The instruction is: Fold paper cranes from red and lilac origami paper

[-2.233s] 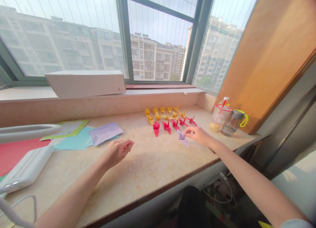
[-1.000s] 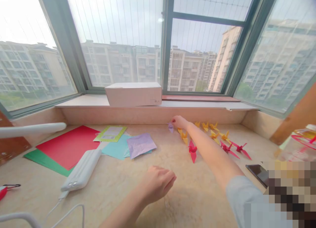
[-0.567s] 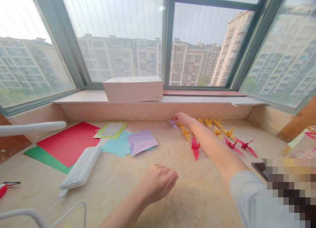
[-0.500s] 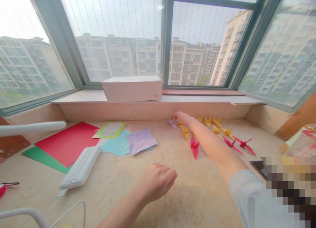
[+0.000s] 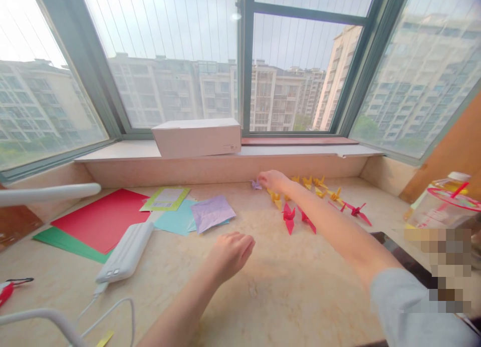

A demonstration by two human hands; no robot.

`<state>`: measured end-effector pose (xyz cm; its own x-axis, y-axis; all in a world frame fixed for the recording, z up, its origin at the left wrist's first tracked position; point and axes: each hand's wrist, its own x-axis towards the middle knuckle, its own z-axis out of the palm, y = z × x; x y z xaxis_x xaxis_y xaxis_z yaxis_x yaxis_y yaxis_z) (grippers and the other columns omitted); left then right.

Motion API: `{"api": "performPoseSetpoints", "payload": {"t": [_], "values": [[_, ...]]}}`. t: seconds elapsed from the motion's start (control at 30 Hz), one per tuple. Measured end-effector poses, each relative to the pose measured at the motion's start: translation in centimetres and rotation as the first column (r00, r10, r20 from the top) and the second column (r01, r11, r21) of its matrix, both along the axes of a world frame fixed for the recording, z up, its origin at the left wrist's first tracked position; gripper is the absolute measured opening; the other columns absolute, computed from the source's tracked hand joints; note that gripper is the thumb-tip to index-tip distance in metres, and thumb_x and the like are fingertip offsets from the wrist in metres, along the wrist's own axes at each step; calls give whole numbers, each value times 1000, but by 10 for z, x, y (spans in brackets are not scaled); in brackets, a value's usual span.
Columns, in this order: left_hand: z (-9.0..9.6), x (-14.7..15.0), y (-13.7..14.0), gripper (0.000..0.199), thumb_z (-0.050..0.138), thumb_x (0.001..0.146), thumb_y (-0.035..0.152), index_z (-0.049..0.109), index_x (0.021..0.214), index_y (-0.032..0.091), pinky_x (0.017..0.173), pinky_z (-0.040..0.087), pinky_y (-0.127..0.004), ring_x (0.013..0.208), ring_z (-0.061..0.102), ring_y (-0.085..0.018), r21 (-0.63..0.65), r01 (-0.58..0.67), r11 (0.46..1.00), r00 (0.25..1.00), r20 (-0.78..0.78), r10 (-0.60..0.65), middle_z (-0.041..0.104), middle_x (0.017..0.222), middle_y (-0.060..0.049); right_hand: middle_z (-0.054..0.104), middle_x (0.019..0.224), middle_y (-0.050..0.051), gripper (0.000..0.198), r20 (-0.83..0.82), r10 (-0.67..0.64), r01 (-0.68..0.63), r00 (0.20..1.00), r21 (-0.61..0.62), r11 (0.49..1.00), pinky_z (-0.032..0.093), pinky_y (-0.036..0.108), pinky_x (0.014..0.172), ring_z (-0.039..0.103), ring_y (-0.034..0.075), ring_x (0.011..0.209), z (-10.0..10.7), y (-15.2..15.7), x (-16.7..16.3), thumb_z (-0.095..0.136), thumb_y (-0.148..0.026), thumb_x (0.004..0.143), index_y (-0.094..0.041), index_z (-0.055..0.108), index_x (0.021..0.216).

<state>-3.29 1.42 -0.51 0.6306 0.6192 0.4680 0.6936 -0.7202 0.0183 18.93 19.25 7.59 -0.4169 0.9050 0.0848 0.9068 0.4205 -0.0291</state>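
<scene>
Purple crane (image 5: 256, 185) has moved from before the red cranes (image 5: 289, 219) to the back of the surface (image 5: 285, 282), left of the yellow cranes (image 5: 307, 182); looks about placed. My right hand (image 5: 273, 181) touches it, can't tell if the grip's pinched; left hand (image 5: 232, 254) curled, fingers together.

The marbled surface (image 5: 285, 282) before us carried yellow paper cranes (image 5: 277, 202), red paper cranes (image 5: 288, 217), green sheets (image 5: 71, 244) and a white device (image 5: 126, 252).
</scene>
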Motion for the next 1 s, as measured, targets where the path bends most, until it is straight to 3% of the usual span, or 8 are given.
{"api": "performPoseSetpoints", "payload": {"t": [0.1,0.17,0.23,0.33,0.5,0.7,0.83,1.0], "values": [[3,-12,14,26,42,97,21,64,84,19,65,41,-27,76,64,-18,-78,-197,977,980,-19,197,70,76,-4,71,115,7,28,-66,162,-156,985,82,984,42,27,93,64,19,108,-17,-62,-4,44,-27,101,-22,64,120],[4,-21,24,27,41,97,21,67,89,20,72,45,-29,89,65,-21,-162,-360,919,932,-106,346,72,86,-6,74,104,5,22,-70,279,-271,958,109,956,41,29,91,64,19,101,-37,-109,-1,50,-25,98,-23,68,109],[5,-32,33,26,43,95,18,69,91,19,79,46,-31,96,65,-23,-175,-419,891,907,-130,401,73,94,-9,73,89,7,18,-46,488,-470,872,208,858,41,33,82,63,20,87,-57,-154,7,52,-20,95,-19,69,100],[2,-46,43,23,49,89,16,70,96,19,86,47,-33,104,63,-26,-187,-486,854,873,-154,463,72,104,-11,68,80,5,13,-7,595,-573,804,259,777,39,34,78,59,20,82,-74,-210,27,53,-18,93,-18,66,92],[-6,-63,57,29,44,88,21,71,98,16,93,46,-37,107,63,-29,-212,-545,811,837,-201,509,70,112,-14,65,79,4,16,-65,465,-435,883,261,862,39,34,80,56,19,81,-68,-265,75,48,-19,97,-19,63,92],[-8,-72,69,39,35,91,24,72,99,13,98,44,-41,111,63,-32,-246,-544,802,837,-219,501,70,114,-17,66,82,5,19,-151,225,-180,963,265,947,41,34,80,59,19,82,-66,-296,139,47,-19,98,-19,65,93],[-5,-75,68,43,30,93,24,71,92,13,91,46,-42,108,64,-33,-258,-556,790,830,-205,518,71,110,-18,69,84,5,18,-238,80,-13,968,272,962,43,35,80,63,20,84,-70,-305,170,50,-21,98,-20,67,94],[-2,-76,64,43,29,94,25,70,86,14,82,47,-42,102,66,-35,-245,-591,768,807,-192,559,72,103,-19,70,86,5,17,-286,49,31,957,268,963,45,36,80,65,21,84,-73,-314,175,50,-21,97,-21,67,95]]}}
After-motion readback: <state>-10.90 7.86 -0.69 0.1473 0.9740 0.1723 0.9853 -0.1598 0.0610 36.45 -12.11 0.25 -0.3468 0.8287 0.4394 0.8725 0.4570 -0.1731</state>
